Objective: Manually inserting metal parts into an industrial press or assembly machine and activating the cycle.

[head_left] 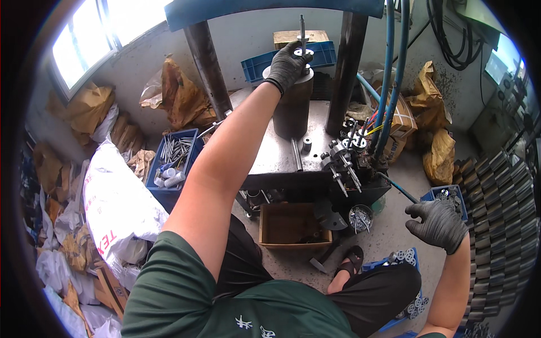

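My left hand (288, 66), in a dark glove, reaches out over the top of a thick upright metal cylinder (293, 110). Its fingers close around the pale round disc of a metal shaft (302, 28), which stands upright out of the cylinder's top. At the right, my gloved right hand (439, 224) has its fingers loosely bent, with a gap between finger and thumb. The blue lever (397, 187) meets the upper edge of this hand, whose body hides the lever's end; whether they touch is unclear.
Steel posts (207, 67) of a press flank the cylinder on its metal table (265, 160). Shafts with hubs (341, 160) lie at the table's right. A blue bin (176, 152) of metal rods stands left; a wooden box (296, 245) and hammer (324, 260) are on the floor.
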A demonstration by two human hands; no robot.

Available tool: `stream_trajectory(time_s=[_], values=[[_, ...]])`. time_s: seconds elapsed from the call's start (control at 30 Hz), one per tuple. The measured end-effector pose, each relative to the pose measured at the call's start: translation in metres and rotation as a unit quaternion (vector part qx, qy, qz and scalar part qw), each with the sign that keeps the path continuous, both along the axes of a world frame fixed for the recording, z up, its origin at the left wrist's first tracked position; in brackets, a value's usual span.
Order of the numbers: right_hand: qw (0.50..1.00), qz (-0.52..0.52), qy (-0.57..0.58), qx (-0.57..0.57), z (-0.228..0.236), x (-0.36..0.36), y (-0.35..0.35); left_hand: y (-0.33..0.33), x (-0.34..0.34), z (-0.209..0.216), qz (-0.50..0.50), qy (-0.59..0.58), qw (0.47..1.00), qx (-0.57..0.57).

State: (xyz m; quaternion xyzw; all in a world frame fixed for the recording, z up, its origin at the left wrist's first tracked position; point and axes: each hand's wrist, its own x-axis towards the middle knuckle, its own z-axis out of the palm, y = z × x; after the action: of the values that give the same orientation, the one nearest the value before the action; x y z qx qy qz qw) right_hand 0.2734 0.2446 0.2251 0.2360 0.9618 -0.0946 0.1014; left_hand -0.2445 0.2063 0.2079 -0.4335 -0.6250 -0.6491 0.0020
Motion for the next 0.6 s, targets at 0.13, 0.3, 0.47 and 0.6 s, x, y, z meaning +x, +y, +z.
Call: stream_trajectory(time_s=[0.13,0.3,0.47,0.6], values=[[1.000,-0.004,0.005,0.010,-0.016,0.011,-0.013,0.002,-0.003,-0.001,-0.006,-0.012,1.000,0.008],[0.999,-0.036,-0.015,-0.008,-0.048,0.029,-0.033,0.004,-0.010,-0.006,0.049,0.089,0.994,-0.048],[0.997,-0.047,0.060,-0.011,-0.065,0.038,-0.039,0.011,-0.017,-0.012,0.018,0.043,0.999,-0.004],[0.996,-0.053,0.074,-0.008,-0.063,0.035,-0.035,0.017,-0.022,-0.015,-0.014,0.033,0.999,0.020]])
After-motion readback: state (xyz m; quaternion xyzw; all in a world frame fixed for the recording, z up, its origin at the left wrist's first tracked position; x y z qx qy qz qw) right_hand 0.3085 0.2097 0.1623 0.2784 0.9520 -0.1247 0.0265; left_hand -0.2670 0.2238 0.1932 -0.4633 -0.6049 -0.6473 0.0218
